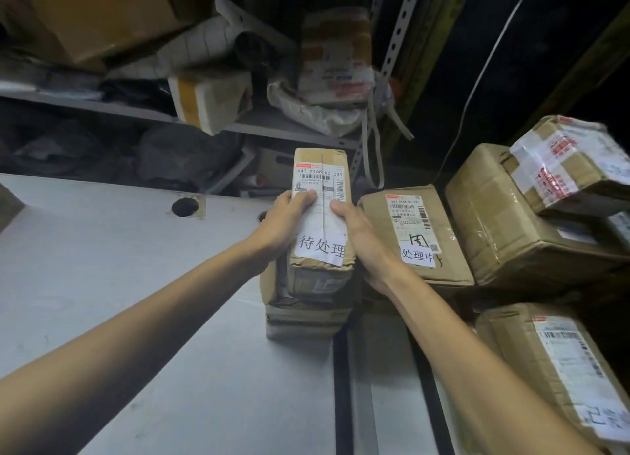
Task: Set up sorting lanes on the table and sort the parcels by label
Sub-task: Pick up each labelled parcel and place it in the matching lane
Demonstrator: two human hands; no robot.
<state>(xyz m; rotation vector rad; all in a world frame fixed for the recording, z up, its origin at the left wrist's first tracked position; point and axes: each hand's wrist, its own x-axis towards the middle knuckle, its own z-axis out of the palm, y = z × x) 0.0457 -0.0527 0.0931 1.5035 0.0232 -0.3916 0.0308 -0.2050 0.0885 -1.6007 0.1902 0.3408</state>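
Grey tabletop (102,267) filled the lower left of the head view under dim storeroom light, with a round hole (185,206) near its far edge. At the table's right end the narrow parcel (322,163) lay lengthwise between both hands, directly over a stack of flat parcels (306,313); whether it rested on the stack or was held just clear of it could not be told. A shipping label covered its top, and a white slip (320,248) with handwritten characters sat at its near end. The left hand (283,223) gripped the parcel from nine o'clock, thumb laid across the label and the other fingers curled down the side, out of sight. The right hand (361,236) gripped it from three o'clock, thumb tip on the label's edge, its other fingers likewise hidden. Just beside the parcel at three o'clock lay a second labelled parcel (414,229) bearing its own handwritten slip. Farther out at three o'clock stood a large taped box (494,223) with a smaller taped box (572,161) on top of it. At five o'clock lay another labelled box (552,359). At twelve o'clock a metal shelf (259,127) held wrapped packages and bags, and a white cable (494,45) ran down at one o'clock.
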